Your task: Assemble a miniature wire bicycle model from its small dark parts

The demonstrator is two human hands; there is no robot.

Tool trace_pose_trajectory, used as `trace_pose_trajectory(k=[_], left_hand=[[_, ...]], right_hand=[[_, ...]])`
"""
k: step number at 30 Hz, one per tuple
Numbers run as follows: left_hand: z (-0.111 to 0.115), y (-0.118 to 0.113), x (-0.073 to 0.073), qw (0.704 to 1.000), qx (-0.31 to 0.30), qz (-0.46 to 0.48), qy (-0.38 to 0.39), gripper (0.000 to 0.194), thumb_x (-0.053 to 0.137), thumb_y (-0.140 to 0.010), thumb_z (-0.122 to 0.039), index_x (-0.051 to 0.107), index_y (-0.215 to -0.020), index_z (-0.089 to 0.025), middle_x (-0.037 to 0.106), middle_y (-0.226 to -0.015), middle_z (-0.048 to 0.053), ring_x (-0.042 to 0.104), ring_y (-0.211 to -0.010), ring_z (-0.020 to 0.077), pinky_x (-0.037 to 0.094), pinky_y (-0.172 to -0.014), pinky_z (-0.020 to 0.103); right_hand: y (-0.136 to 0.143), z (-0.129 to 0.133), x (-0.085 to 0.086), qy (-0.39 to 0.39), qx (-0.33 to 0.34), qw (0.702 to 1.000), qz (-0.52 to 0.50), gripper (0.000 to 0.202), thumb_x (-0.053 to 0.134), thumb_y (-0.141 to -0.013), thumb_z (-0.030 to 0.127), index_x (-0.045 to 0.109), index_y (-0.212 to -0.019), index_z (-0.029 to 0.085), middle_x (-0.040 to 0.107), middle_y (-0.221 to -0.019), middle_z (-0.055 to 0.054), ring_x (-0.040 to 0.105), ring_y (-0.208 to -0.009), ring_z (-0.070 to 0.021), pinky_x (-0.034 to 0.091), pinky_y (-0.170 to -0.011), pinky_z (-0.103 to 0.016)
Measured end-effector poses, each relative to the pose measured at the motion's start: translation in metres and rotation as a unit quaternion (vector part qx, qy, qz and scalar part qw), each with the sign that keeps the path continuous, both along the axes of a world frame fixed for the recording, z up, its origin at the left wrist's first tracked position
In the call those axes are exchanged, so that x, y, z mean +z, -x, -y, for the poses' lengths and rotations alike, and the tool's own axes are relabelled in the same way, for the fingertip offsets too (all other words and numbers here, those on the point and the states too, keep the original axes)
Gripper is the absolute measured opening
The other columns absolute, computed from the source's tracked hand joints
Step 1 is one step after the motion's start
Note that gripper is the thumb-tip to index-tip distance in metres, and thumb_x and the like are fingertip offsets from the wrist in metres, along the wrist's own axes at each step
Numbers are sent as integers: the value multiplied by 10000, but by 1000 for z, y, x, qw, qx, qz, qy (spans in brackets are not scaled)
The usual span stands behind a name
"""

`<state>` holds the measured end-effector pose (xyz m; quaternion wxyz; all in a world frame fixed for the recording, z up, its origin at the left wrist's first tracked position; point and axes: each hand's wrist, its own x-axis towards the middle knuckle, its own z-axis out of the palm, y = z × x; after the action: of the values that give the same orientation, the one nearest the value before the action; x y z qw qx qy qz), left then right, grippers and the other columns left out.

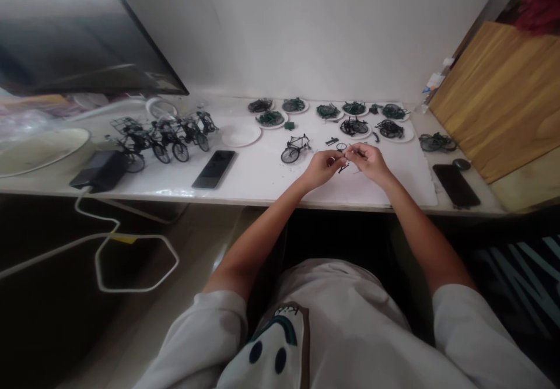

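Observation:
Above the white sheet, my left hand and my right hand meet fingertip to fingertip. Both are pinched closed on a small dark part, too small to name. Just beyond my fingers lies a small loose wheel, with a short black piece to its left. A thin black part shows below my fingertips; whether it is held or lying on the sheet I cannot tell. To the left of my hands stands a partly built miniature bicycle with a wheel at its left end.
Several plates of dark bicycle parts line the back. Miniature bicycles stand at left beside a blank white plate. One phone lies left, another phone right. A black adapter trails a white cable over the table edge.

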<state>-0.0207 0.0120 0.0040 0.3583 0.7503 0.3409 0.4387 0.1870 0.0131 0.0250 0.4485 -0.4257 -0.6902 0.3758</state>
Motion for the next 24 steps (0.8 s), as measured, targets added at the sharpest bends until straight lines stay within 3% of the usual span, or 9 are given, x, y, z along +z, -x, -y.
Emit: trace_pose_trajectory(k=[6,10,14,16,20,24], left_hand=[[-5,-1,-6,998,-13,50,48,389,769,-975,-493,762,-1159,-151,791,-952,85,577,-574,84,481,-544,235],[-8,2,-8,997,6,63,52,396,786,-970,-489,759,-1148,-136,802,-1054,117,627,-582,79,540,-557,238],[-14,5,-15,996,33,74,43,398,747,-999,-512,754,-1115,-131,810,-1048,120,662,-625,91,571,-593,238],[-18,6,-20,995,50,74,44,395,727,-1012,-524,752,-1114,-143,813,-1021,106,674,-633,96,567,-602,234],[-24,9,-29,994,76,77,32,385,734,-1004,-541,757,-1100,-169,817,-1012,86,703,-640,109,548,-599,230],[-26,9,-31,995,75,69,22,355,738,-1005,-516,757,-1086,-171,816,-1005,81,709,-638,111,546,-610,233]], right_hand=[[-2,-6,-9,-20,-24,1000,-4,645,842,-759,819,740,-1009,234,562,-752,38,413,-615,-121,350,-584,-279],[-3,-8,-15,-48,-66,997,14,690,614,-919,889,763,-1056,230,622,-800,-7,538,-708,-177,436,-642,-302],[-2,-7,-18,-135,-92,982,92,706,422,-1054,820,805,-1178,240,683,-1017,-89,650,-956,-249,553,-834,-364],[0,-6,-19,-166,-90,974,125,663,433,-1073,780,814,-1207,254,671,-1104,-108,659,-994,-255,572,-840,-373],[4,-6,-24,-215,-80,968,100,529,548,-1080,694,834,-1166,257,702,-1084,-109,685,-947,-241,546,-676,-327],[4,-9,-33,-238,-91,965,67,346,686,-1058,560,854,-1099,260,797,-1010,-84,729,-852,-225,585,-731,-355]])
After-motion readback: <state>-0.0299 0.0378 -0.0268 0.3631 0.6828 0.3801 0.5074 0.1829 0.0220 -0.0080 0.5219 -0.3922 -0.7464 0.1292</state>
